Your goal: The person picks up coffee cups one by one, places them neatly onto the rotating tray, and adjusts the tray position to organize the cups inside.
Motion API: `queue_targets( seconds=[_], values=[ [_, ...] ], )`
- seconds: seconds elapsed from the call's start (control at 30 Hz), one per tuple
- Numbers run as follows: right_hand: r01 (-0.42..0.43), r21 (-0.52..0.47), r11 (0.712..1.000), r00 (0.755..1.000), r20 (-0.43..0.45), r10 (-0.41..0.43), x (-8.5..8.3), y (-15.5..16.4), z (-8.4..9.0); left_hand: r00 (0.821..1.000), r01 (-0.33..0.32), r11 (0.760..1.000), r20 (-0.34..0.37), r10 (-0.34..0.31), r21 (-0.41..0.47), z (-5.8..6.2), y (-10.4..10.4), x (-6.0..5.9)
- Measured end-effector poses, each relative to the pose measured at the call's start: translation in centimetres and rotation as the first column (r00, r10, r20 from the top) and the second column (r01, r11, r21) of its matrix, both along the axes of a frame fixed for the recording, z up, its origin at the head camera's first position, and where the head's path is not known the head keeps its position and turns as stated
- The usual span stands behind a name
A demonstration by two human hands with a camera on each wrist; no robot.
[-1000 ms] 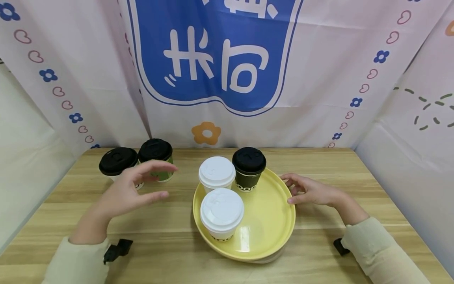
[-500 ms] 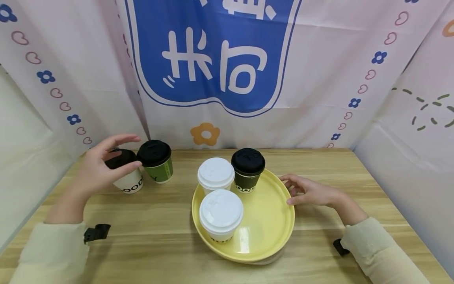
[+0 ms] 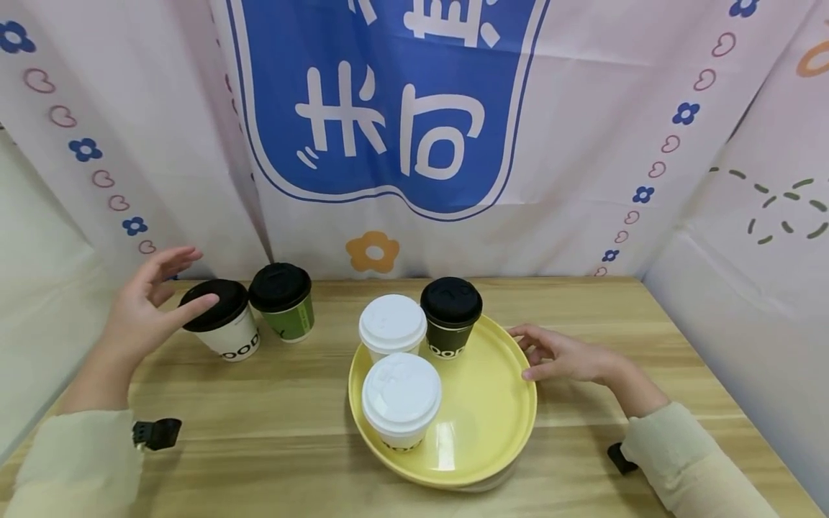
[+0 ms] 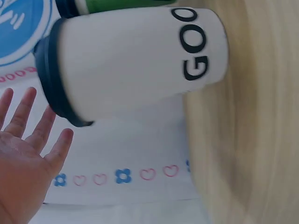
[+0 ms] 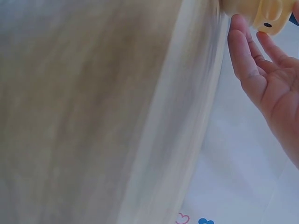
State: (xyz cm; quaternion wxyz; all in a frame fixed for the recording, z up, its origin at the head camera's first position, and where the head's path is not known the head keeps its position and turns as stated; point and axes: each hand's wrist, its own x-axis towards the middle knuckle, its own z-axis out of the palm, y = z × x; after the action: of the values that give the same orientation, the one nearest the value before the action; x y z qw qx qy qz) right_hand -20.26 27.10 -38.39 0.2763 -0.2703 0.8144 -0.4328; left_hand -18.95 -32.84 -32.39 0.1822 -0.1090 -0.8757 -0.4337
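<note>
head view: left hand spread at the white cup, right hand on the plate rim

head view, notes. left hand (image 3: pixel 145 309) is raised at the table's (image 3: pixel 311 432) far left, fingers spread and straight, holding nothing. thumb tip lies at or just over the black lid of the white cup (image 3: pixel 223 324); cannot tell if it touches. left wrist view shows the same: open palm (image 4: pixel 23 154) beside the lid, a gap between fingers and cup (image 4: pixel 135 60), "goo" lettering on the cup wall.

green cup (image 3: pixel 283 301), black lid, stands just right of the white cup, near or touching it.

yellow plate (image 3: pixel 492 403) sits mid-table. on it: two white-lidded cups, one at the front (image 3: pixel 401 399), one behind (image 3: pixel 391 327), and a black cup (image 3: pixel 450 316) at the back, all upright and close together. right half of the plate is bare.

right hand (image 3: pixel 563 354) lies relaxed on the table, fingertips at the plate's right rim, seemingly steadying it. nothing gripped. right wrist view is blurred; shows only fingers (image 5: pixel 247 60) near the yellow edge (image 5: pixel 266 14).

judgement: the step in hand looks like the reach for the white cup, grasp not yet made. the next move would call for closing the fingers round the cup wall below the lid, not on the lid itself, and lifting straight so as not to knock the green cup. the open space on the plate is the likely spot.
</note>
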Motion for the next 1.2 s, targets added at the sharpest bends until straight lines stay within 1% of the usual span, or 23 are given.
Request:
queue_targets(
  seconds=[0.07,0.2,0.4,0.47,0.53,0.67,0.77,0.9,0.93,0.97,1.03,1.17,1.2],
  values=[
    [0.001,0.005,1.000,1.000,-0.004,-0.001,0.1,0.2,-0.1,0.999,0.002,1.000,0.044,-0.002,0.002,-0.5,-0.4,-0.1],
    [-0.002,0.008,1.000,1.000,-0.007,0.002,0.2,0.3,-0.2,0.991,0.009,1.000,0.131,-0.006,-0.021,-1.4,-1.1,-0.2],
    [-0.010,-0.007,1.000,1.000,0.000,0.010,0.2,0.3,-0.2,0.968,0.035,0.996,0.252,-0.012,-0.087,-2.2,-1.8,-0.2],
    [-0.012,-0.010,1.000,1.000,0.001,0.012,0.2,0.3,-0.2,0.961,0.041,0.992,0.276,-0.008,-0.115,-2.4,-1.9,-0.3],
    [-0.011,-0.006,1.000,1.000,-0.001,0.011,0.2,0.4,-0.2,0.958,0.043,0.989,0.288,-0.001,-0.141,-2.6,-1.9,-0.5],
    [-0.011,-0.010,1.000,1.000,0.002,0.011,0.1,0.3,-0.2,0.961,0.047,0.985,0.276,0.001,-0.165,-3.0,-2.2,-0.7],
    [-0.011,-0.020,1.000,1.000,0.004,0.011,0.0,0.0,-0.2,0.959,0.057,0.987,0.285,-0.012,-0.149,-3.1,-2.5,-0.9],
    [-0.007,-0.025,1.000,1.000,0.011,0.007,0.0,-0.2,-0.2,0.950,0.067,0.989,0.312,-0.021,-0.135,-3.3,-2.6,-1.0],
    [-0.005,-0.025,1.000,1.000,0.014,0.006,0.1,-0.2,-0.1,0.950,0.070,0.988,0.310,-0.024,-0.137,-3.3,-2.6,-1.0],
    [-0.004,-0.024,1.000,1.000,0.015,0.004,0.1,-0.1,-0.1,0.950,0.062,0.987,0.312,-0.011,-0.152,-3.4,-2.5,-1.1],
    [-0.002,-0.023,1.000,1.000,0.016,0.003,0.1,-0.1,-0.2,0.952,0.069,0.986,0.306,-0.020,-0.151,-3.4,-2.5,-1.1],
    [-0.002,-0.021,1.000,1.000,0.018,0.003,0.1,0.0,-0.2,0.954,0.062,0.984,0.301,-0.009,-0.167,-3.5,-2.4,-1.0],
    [-0.003,-0.021,1.000,1.000,0.019,0.003,0.0,0.0,-0.3,0.955,0.067,0.985,0.297,-0.016,-0.161,-3.6,-2.4,-1.0]
  ],
)
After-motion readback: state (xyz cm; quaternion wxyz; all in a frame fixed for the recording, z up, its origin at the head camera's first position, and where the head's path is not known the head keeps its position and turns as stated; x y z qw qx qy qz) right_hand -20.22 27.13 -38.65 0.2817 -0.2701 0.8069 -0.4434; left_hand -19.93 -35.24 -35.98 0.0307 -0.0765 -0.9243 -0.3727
